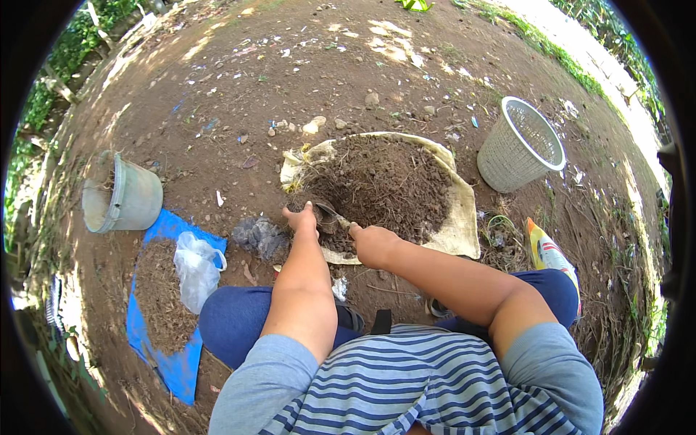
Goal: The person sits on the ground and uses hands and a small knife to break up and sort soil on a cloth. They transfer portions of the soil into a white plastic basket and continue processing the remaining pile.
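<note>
A heap of dark soil (391,179) mixed with roots lies on a pale woven sack (462,217) in front of me. My right hand (375,246) grips the handle of a small hand tool with a metal blade (328,209), whose end points left at the heap's near left edge. Just left of the blade, my left hand (302,218) has its thumb and fingers spread against a dark clump of roots or soil (296,202); how firmly it holds the clump is hard to tell. A crumpled dark plastic bag (262,238) rests on the ground to the left.
At the left, a pail (136,196) lies tipped near a blue sheet (182,378) bearing dry debris and a white plastic bag (197,272). A white perforated basket (503,155) leans at the right. Beside my right knee is a yellow-and-white printed packet (549,253). Stones (314,125) lie beyond the sack.
</note>
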The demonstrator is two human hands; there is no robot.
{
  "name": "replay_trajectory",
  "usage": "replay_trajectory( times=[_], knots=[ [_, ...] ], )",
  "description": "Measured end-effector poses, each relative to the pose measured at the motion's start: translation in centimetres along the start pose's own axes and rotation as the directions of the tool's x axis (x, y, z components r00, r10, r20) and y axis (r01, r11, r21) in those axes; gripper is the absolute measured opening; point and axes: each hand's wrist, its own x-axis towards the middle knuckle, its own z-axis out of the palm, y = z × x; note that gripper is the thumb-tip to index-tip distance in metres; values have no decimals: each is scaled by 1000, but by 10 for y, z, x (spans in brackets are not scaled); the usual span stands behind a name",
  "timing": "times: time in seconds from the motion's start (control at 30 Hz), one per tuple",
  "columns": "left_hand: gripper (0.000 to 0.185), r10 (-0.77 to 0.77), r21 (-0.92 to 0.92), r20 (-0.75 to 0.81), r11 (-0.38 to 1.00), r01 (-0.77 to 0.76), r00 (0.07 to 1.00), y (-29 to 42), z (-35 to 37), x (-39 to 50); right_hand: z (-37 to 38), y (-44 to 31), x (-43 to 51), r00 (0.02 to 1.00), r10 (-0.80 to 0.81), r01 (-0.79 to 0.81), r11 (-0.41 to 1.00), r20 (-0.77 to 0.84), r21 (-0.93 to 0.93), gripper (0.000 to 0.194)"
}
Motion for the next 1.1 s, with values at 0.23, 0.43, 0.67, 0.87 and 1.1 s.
replay_trajectory(
  times=[0.23,0.43,0.67,0.87,1.1],
  knots=[
    [84,15,97,-22,995,-12,1000,6,3,-10,2,-2,23,999,18,-18,1000,-31,-5,47],
    [83,-24,21,-18,999,24,1000,3,-1,-3,0,-2,12,999,38,-38,999,20,-11,40],
    [76,-28,13,7,1000,28,1000,2,2,4,-9,3,10,996,60,-59,998,61,-12,40],
    [78,-41,62,-37,997,43,998,5,4,0,-2,-2,28,994,110,-110,994,8,2,37],
    [80,-79,18,-10,997,79,997,6,-1,-2,-13,-3,1,998,43,-44,999,56,19,41]
  ],
)
